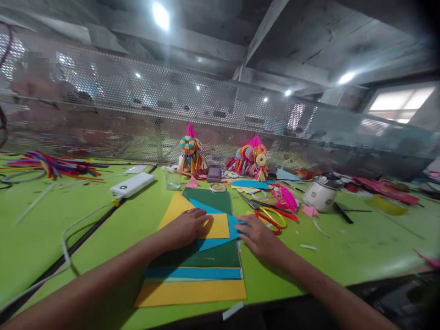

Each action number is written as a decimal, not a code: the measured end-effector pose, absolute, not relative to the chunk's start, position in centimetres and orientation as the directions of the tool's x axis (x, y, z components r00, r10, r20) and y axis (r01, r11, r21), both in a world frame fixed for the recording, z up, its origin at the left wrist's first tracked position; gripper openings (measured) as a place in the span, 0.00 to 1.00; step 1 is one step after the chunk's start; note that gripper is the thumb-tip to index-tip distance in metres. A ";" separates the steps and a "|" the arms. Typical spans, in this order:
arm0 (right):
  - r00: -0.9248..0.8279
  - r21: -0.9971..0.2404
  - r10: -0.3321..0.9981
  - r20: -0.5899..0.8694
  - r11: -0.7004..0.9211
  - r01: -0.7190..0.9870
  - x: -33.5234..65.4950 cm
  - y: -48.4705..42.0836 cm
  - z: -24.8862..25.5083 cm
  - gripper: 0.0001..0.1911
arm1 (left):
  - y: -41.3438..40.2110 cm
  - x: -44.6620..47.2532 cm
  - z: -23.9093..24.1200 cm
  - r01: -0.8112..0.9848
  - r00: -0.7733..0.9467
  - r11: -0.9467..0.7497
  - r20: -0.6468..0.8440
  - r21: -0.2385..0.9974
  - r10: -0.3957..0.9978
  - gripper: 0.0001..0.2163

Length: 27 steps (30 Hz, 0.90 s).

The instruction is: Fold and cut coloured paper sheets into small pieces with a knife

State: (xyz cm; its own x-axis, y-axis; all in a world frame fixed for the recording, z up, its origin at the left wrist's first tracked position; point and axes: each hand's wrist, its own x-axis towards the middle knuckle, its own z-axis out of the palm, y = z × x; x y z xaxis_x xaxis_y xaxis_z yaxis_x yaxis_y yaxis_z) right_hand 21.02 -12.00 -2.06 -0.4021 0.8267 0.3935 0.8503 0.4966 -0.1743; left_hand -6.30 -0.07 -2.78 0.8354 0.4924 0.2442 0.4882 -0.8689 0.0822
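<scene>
My left hand (188,225) lies over a small yellow sheet (220,225), its fingers resting on it. That yellow piece sits on top of a blue sheet (233,231) with slanted edges. My right hand (259,236) reaches to the right end of the blue sheet, fingertips touching it and spread a little apart; its thumb is mostly hidden. Under both sheets is a dark green board (220,256). A larger yellow sheet (175,206) shows beyond my left hand. Nearest me lie a blue strip (192,273) and another yellow sheet (192,293).
Red- and yellow-handled scissors (271,217) lie just beyond my right hand. A white kettle-shaped container (319,195) stands farther right. Tasselled ornaments (252,156) are at the back, before a perforated metal screen (213,110). A white power bank (133,184) with a cable lies left.
</scene>
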 end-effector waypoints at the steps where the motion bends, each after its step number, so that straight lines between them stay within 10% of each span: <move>1: -0.346 -0.189 0.838 0.421 0.454 0.870 22.5 -11.8 -2.0 0.15 | -0.2 -6.3 -2.8 0.485 0.837 -0.871 0.244 0.080 0.489 0.15; 16: -0.010 -0.172 1.000 0.005 0.011 0.985 31.3 -7.8 -2.0 0.32 | 0.1 -5.5 -0.9 0.562 0.758 -0.745 0.137 0.358 0.638 0.31; 27: 0.042 -0.196 0.997 0.059 -0.030 0.980 31.5 -8.0 -1.8 0.33 | 1.4 -6.1 -2.0 0.576 0.733 -0.736 0.174 0.357 0.658 0.08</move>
State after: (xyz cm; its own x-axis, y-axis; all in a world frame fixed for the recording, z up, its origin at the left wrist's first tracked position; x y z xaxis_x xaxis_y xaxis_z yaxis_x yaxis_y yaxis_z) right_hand 31.50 -7.96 -1.82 0.0424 0.9973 0.0592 0.9802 -0.0301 -0.1956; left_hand -6.05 1.42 -2.00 0.7325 0.6580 0.1743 0.5759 -0.7356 0.3567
